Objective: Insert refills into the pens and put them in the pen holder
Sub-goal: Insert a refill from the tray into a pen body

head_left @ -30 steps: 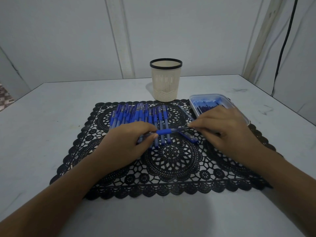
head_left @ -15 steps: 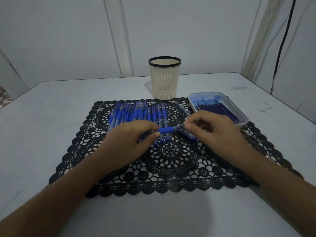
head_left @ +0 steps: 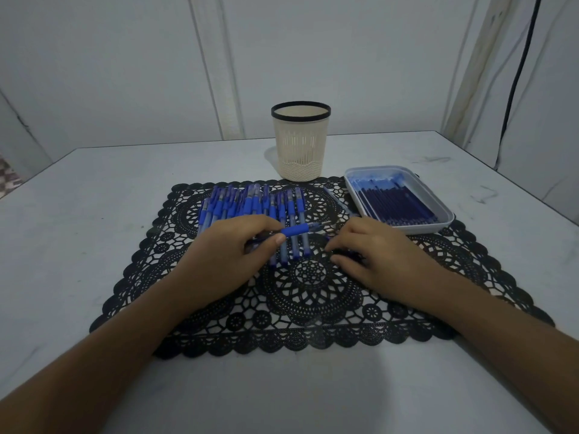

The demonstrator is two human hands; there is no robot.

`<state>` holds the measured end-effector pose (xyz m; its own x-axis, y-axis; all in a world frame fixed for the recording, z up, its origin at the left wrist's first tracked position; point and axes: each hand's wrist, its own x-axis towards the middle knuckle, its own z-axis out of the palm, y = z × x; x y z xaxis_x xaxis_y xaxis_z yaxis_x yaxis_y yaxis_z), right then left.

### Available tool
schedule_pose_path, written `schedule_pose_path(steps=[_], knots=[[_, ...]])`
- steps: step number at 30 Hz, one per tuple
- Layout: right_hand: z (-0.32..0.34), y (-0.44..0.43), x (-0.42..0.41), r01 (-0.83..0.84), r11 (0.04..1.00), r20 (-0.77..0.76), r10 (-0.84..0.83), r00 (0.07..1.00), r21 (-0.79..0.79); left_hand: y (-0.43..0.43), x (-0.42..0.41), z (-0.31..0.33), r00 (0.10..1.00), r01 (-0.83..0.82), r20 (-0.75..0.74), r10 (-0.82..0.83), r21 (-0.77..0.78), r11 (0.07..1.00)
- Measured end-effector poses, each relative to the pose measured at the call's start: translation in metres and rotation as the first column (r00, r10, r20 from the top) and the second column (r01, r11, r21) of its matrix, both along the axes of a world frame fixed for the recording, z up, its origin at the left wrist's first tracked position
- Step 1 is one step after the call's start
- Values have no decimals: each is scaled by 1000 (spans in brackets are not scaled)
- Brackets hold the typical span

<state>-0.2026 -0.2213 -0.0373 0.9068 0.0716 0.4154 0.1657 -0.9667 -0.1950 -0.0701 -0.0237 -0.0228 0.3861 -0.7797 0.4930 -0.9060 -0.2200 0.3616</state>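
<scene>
My left hand (head_left: pixel 225 261) holds a blue pen (head_left: pixel 296 230) level above the black lace mat (head_left: pixel 313 305), its thin tip pointing right. My right hand (head_left: pixel 379 261) rests low on the mat just right of that tip, with its fingertips closed around a small dark blue pen piece (head_left: pixel 346 254) that is mostly hidden. A row of several blue pens (head_left: pixel 250 205) lies on the mat behind my left hand. The cream pen holder (head_left: pixel 300 145) with a black rim stands upright beyond the mat. A white tray (head_left: pixel 446 222) at the right holds several dark blue refills (head_left: pixel 394 205).
A loose thin refill (head_left: pixel 336 200) lies on the mat between the pens and the tray. The grey table (head_left: pixel 94 198) meets white walls at the back, and a black cable (head_left: pixel 517 73) hangs at the far right.
My right hand has left the pen's tip and dropped to the mat onto the small blue piece. My left hand still holds the pen in about the same place.
</scene>
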Motion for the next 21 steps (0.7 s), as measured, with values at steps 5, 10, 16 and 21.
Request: schedule_pose_path(steps=[5,10,16,21], knots=[[8,4,0,57,920,39,-78,996,387,0,0,0,1000,7,-5,-7,-2,1000],[18,6,0,-21,448,56,-64,996,894,-1,-2,-1,1000,6,-8,-6,6,1000],[20,8,-1,-46,406,62,-27,998,913,-2,-3,0,1000,2,-22,-2,6,1000],[19,10,-2,-37,466,37,9,999,884,-2,-4,1,1000,1,-16,-1,12,1000]])
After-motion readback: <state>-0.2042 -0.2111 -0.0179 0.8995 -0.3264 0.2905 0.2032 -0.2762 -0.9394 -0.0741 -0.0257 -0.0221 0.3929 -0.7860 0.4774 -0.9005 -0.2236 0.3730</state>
